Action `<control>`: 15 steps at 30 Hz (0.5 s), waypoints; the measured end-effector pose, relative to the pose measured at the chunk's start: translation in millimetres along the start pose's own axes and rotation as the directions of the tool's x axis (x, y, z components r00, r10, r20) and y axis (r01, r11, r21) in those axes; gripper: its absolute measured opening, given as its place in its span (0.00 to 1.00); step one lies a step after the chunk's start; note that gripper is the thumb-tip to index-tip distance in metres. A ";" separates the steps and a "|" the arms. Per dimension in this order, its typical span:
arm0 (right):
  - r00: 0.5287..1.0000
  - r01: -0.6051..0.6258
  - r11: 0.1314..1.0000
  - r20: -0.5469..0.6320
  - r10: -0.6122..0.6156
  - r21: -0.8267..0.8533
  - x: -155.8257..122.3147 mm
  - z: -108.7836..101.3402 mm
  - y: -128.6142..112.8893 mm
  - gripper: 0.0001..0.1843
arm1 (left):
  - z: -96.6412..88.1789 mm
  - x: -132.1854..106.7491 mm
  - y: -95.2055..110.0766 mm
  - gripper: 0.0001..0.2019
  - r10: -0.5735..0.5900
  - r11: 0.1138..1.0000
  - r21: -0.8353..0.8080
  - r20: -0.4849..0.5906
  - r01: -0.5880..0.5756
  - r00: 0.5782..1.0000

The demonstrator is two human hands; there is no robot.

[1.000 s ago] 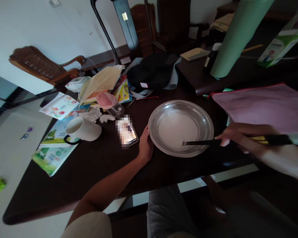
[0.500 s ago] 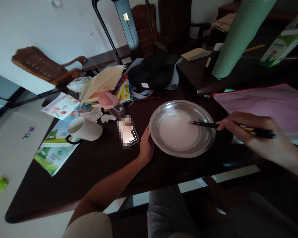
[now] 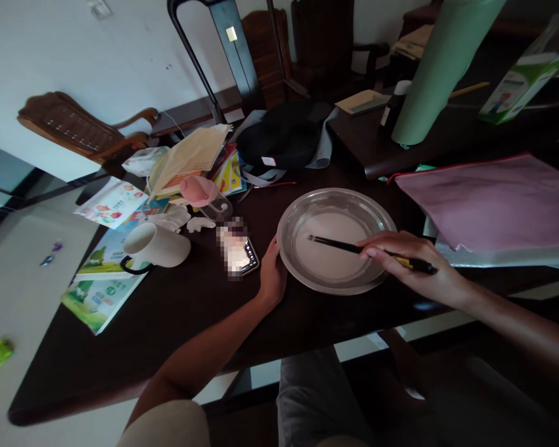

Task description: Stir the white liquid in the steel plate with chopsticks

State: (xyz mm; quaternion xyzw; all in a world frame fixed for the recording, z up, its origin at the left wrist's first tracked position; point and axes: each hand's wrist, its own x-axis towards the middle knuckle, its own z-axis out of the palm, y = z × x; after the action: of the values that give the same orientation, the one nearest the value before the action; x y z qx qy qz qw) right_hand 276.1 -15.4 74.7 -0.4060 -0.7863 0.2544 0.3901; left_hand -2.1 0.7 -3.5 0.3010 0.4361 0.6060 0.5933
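A round steel plate point(image 3: 382, 217) holding a thin whitish liquid sits on the dark table in front of me. My right hand point(image 3: 412, 267) is closed around a pair of black chopsticks point(image 3: 335, 245), whose tips reach to the left part of the liquid. My left hand point(image 3: 272, 276) rests on the table with its fingers against the plate's left rim, holding nothing that I can see. A phone point(image 3: 246, 254) lies just left of that hand.
A white mug point(image 3: 156, 245) lies on its side at the left, among booklets point(image 3: 105, 288), a pink cup point(image 3: 200, 189) and papers. A black bag point(image 3: 282, 133) lies behind the plate. A pink folder point(image 3: 489, 198) is at the right, a green cylinder point(image 3: 440, 65) behind it.
My right hand has moved left over the plate's near rim, and the chopstick tips have swept from the lower right of the liquid to its left side. My left hand has stayed put.
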 end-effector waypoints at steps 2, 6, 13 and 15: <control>0.997 -0.036 0.997 -0.065 0.032 -0.066 3.3 -5.6 2.8 0.15 | 1.0 -0.4 0.9 0.17 0.004 1.000 0.006 0.004 -0.004 1.000; 0.966 -0.226 0.969 -0.153 0.208 -0.105 5.1 -39.2 -12.8 0.22 | 2.6 -1.6 2.5 0.17 0.011 1.000 0.009 0.012 -0.011 1.000; 0.934 -0.357 0.931 -0.016 0.356 -0.077 -5.1 -66.7 -35.7 0.29 | 0.9 -1.8 -0.2 0.15 -0.010 1.000 -0.018 -0.017 0.010 1.000; 0.954 -0.290 0.957 0.085 0.289 0.000 -6.8 -52.4 -30.2 0.27 | 0.2 -1.3 -0.9 0.16 -0.010 1.000 -0.025 -0.018 0.009 1.000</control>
State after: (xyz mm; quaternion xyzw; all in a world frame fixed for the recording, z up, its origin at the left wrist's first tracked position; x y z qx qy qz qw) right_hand 308.3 -33.1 123.2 -0.5032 -0.7325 0.3305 0.3179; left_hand -1.4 -0.6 -4.0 0.2859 0.4353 0.6113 0.5959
